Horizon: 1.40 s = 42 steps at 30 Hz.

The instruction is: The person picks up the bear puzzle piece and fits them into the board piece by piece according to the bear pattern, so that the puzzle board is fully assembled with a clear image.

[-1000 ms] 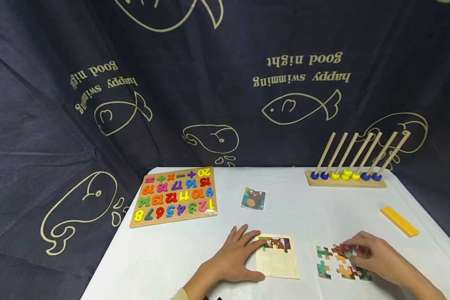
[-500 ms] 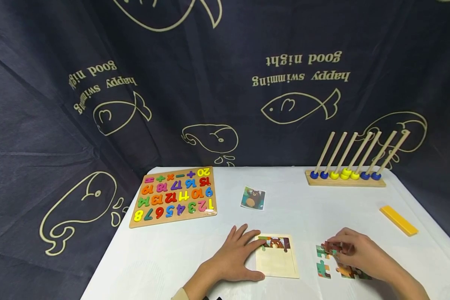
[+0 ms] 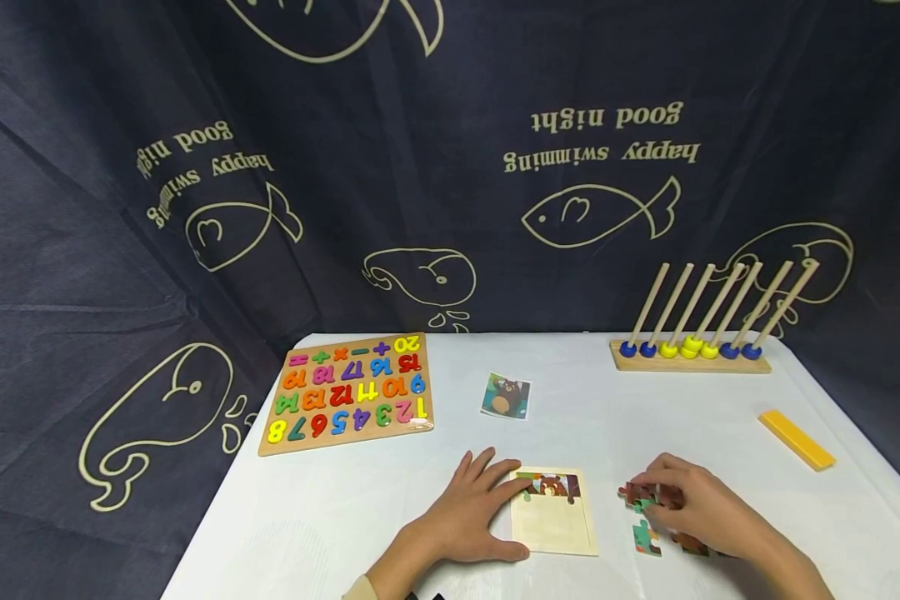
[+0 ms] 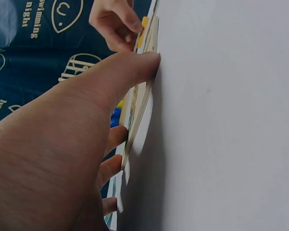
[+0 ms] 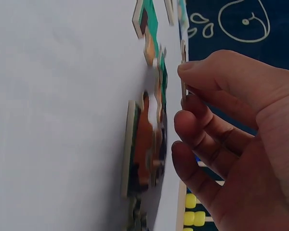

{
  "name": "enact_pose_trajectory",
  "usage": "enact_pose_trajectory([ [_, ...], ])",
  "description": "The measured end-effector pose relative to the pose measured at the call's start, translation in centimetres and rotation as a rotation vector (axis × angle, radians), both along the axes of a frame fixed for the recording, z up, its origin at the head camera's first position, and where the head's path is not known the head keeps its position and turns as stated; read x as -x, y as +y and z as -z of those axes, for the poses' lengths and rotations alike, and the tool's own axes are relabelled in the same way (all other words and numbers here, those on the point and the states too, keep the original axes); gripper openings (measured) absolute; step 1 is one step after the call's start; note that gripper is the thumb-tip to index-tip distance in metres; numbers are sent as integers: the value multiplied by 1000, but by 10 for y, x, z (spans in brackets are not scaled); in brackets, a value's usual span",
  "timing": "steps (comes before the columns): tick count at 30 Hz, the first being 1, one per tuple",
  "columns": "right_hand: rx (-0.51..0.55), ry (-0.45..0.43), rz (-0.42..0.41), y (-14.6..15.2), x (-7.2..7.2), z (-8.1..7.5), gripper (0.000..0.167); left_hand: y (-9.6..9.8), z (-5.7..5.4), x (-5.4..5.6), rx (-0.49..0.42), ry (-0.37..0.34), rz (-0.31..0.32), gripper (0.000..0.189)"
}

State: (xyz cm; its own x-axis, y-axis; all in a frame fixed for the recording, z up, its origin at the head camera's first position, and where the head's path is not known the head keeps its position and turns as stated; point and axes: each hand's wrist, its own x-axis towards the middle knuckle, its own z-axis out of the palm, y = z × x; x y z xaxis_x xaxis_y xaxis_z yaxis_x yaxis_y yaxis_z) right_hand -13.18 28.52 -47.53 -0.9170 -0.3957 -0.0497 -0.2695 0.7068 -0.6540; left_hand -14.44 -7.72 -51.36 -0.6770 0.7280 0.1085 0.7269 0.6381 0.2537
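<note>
My left hand point(image 3: 467, 514) lies with its fingers spread at the left side of a square wooden puzzle tray point(image 3: 558, 529). Its index finger touches the placed top row, which shows a bear's head point(image 3: 550, 486), and the thumb point(image 4: 147, 62) rests at the near corner. My right hand point(image 3: 693, 506) pinches a brown puzzle piece point(image 3: 628, 495) between thumb and fingers; the right wrist view shows the held piece point(image 5: 184, 86) edge-on, above the table. Below it lie loose pieces: a green one point(image 3: 645, 539) and a brown one point(image 3: 690, 544), with others partly hidden by the hand.
A bear picture card point(image 3: 506, 396) lies behind the tray. The number board point(image 3: 348, 396) stands at the far left. At the back right is a bead stacker with wooden rods point(image 3: 690, 358), and a yellow bar point(image 3: 797, 440) lies before it. A dark curtain point(image 3: 450, 167) hangs behind the white table.
My right hand has picked up the brown puzzle piece from the loose pieces and moved left with it. The left hand and the tray have stayed in place.
</note>
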Motion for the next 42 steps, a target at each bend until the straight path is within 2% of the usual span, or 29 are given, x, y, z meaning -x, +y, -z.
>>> enact_pose_trajectory([
  [7,-8,59,-43,-12,3,1,26,-1,-2,-1,-3,1,-1,84],
  [21,-11,64,-115,-36,3,6,26,0,-3,-3,-2,-18,6,84],
  [28,-1,105,-164,-49,5,9,26,0,-2,-1,-1,2,4,84],
  [32,-5,163,-205,-56,6,10,27,0,-2,-1,-6,5,4,84],
  [36,-38,200,-211,-63,6,9,28,0,-1,0,-4,-12,-1,84],
  [42,-76,198,-221,-70,4,7,27,0,0,1,3,-20,-5,84],
])
